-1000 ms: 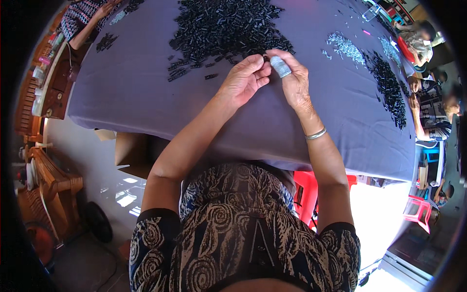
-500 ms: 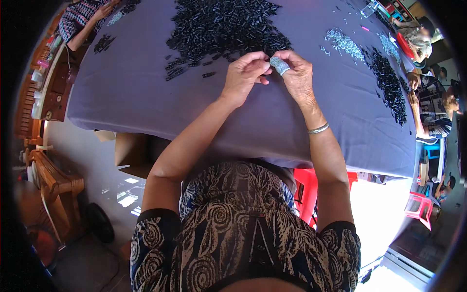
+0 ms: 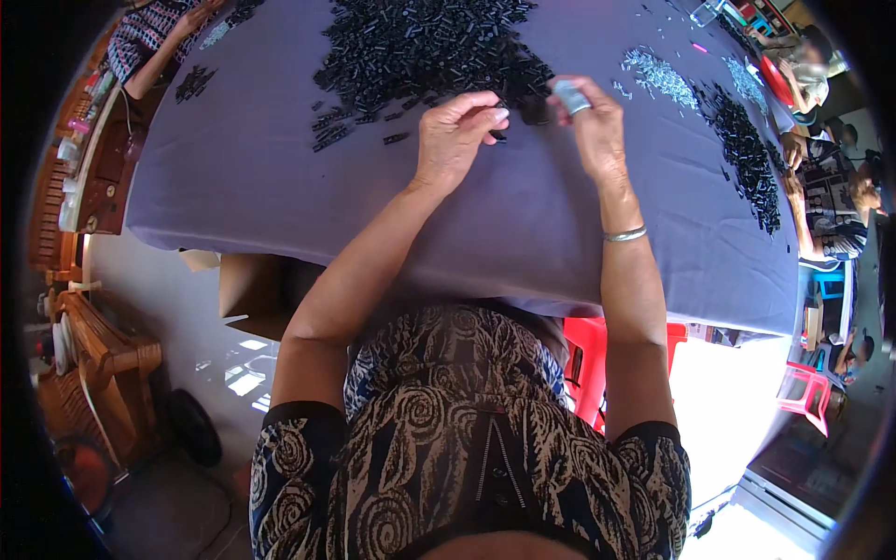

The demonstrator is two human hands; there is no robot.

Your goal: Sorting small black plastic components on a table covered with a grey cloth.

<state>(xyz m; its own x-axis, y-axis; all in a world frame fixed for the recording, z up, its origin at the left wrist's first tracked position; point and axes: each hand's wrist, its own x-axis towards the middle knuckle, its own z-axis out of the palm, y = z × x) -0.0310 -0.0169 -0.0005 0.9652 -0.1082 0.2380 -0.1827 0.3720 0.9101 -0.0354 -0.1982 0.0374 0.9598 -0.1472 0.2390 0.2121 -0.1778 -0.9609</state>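
My left hand [image 3: 450, 138] is closed in a pinch over the purple-grey cloth [image 3: 308, 201], with a small black piece [image 3: 500, 138] showing at its fingertips. My right hand [image 3: 595, 126] is raised to the right, apart from the left one and smeared by motion. A grey, wrapped-looking finger cover [image 3: 570, 94] sits on one of its digits. Whether its fingers hold anything cannot be made out. Just beyond both hands spreads a big heap of small black tube-like pieces [image 3: 420, 51]. One stray black piece [image 3: 397, 138] lies left of my left hand.
Pale small parts [image 3: 660, 77] lie at the right, beside another black heap [image 3: 742, 154]. A small black cluster [image 3: 194, 84] is at the left. Other people's hands [image 3: 198, 17] work at the table's far left and right sides. A red stool [image 3: 586, 364] stands under the near edge.
My hands were close together and have come apart. The right hand has moved right and farther away; the left has shifted slightly left.
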